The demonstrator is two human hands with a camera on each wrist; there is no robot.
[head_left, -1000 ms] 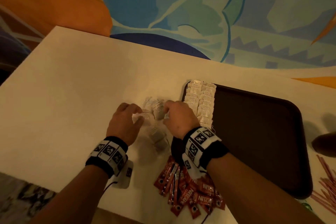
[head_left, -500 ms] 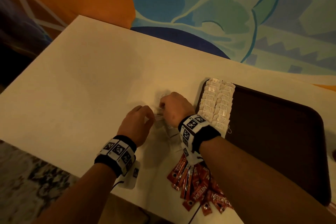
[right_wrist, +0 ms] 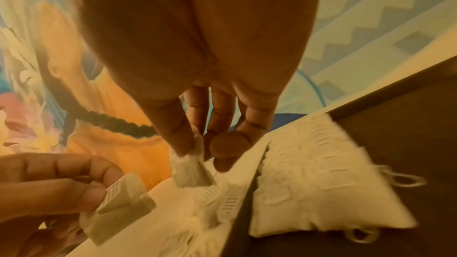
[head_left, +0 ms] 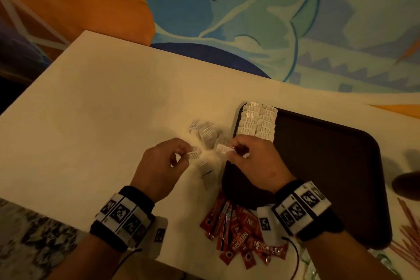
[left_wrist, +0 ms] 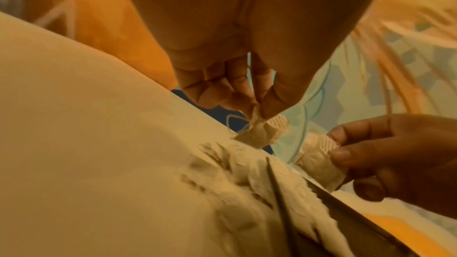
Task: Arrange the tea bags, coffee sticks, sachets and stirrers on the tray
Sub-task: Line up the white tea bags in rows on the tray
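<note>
One tea bag [head_left: 193, 155] is pinched in the left hand [head_left: 159, 166], another [head_left: 223, 149] in the right hand [head_left: 256, 163], both held just above the loose tea bags [head_left: 205, 132] on the table [head_left: 91, 120]. Two rows of tea bags [head_left: 258, 121] are laid along the brown tray's [head_left: 329, 166] left edge; coffee sticks [head_left: 236, 234] are heaped nearer the body.

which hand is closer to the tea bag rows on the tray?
Right. The right hand sits at the near end of the tea bag rows over the tray edge; the left hand is off the tray, beyond the loose pile.
</note>
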